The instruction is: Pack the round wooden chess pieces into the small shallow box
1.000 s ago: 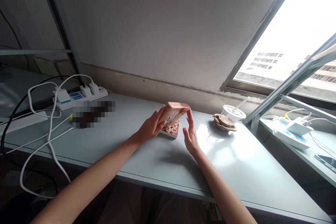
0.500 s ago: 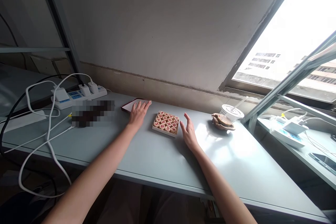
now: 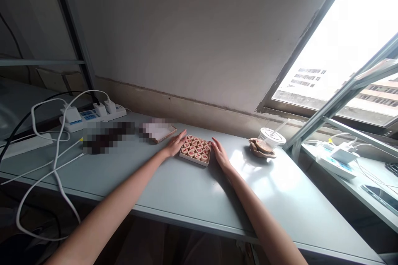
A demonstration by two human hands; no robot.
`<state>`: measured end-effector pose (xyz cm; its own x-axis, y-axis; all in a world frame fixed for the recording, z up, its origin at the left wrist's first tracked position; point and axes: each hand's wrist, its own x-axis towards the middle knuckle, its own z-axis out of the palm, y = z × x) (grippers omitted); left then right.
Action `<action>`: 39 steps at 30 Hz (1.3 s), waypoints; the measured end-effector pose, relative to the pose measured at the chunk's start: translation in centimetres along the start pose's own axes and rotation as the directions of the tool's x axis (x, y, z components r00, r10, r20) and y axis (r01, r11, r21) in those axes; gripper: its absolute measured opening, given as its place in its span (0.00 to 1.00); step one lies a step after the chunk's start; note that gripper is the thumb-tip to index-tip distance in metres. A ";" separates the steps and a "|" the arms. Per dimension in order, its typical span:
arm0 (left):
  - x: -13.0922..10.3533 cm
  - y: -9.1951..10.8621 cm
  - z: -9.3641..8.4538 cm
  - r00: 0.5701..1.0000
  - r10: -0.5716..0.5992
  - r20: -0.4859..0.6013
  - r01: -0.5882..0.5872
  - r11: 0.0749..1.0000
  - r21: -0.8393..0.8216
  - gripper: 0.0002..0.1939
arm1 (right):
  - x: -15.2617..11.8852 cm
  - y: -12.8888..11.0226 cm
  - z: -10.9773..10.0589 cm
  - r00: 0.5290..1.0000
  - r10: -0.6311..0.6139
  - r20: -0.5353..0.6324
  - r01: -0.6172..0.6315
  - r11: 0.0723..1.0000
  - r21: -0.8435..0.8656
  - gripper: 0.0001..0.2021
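A shallow box [image 3: 193, 160] of round wooden Chinese chess pieces [image 3: 198, 149] rests on the desk, the pieces in rows with red characters facing up. My left hand [image 3: 176, 144] lies along the box's left side, fingers stretched out; it is at or very near the edge. On the other side, my right hand [image 3: 220, 153] is upright with straight fingers close to the right edge. Whether either palm presses on the box I cannot tell. Behind my left hand lies the box lid [image 3: 164, 132], its pale inside up and part of it blurred out.
On the grey desk [image 3: 174, 190], a lidded plastic cup [image 3: 272, 137] with a straw stands by a brown carved dish [image 3: 261, 151] at right. A power strip [image 3: 90, 116] and looping white cables [image 3: 57, 165] occupy the left, near a dark pixelated object [image 3: 107, 136]. A wall [image 3: 186, 49] rises behind.
My left hand has moved from over the lid rightward and nearer to the left side of the box. My right hand has come closer to its right side. The view has shifted slightly.
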<state>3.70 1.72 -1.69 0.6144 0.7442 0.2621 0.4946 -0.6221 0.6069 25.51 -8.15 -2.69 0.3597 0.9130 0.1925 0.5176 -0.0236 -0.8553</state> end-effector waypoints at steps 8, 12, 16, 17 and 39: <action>0.3 -0.6 0.2 0.997 -0.070 0.035 0.074 0.989 -0.130 0.22 | -0.9 -1.0 -0.3 0.993 -0.107 0.052 0.108 0.994 -0.022 0.16; 0.4 -0.6 0.1 0.999 -0.051 0.008 0.052 0.984 -0.168 0.21 | -1.4 -1.2 -0.4 0.991 -0.117 0.060 0.118 0.993 -0.016 0.14; 0.3 -0.6 0.2 0.999 -0.050 0.011 0.051 0.977 -0.205 0.19 | -1.3 -1.0 -0.3 0.989 -0.146 0.013 0.147 0.989 -0.033 0.14; 0.3 -0.7 0.2 0.998 -0.054 0.011 0.055 0.976 -0.213 0.19 | -1.2 -1.0 -0.3 0.986 -0.164 -0.008 0.163 0.986 -0.044 0.14; 0.4 -2.1 0.7 1.000 -0.006 0.019 0.013 0.930 -0.367 0.18 | -1.4 -0.8 -2.5 0.924 -0.268 -0.274 0.043 0.784 -0.619 0.13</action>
<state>3.40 3.13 -3.39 0.6233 0.7429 0.2440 0.2426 -0.4803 0.8429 26.54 -10.48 -1.04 0.4065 0.7379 0.5388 0.9022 -0.2312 -0.3641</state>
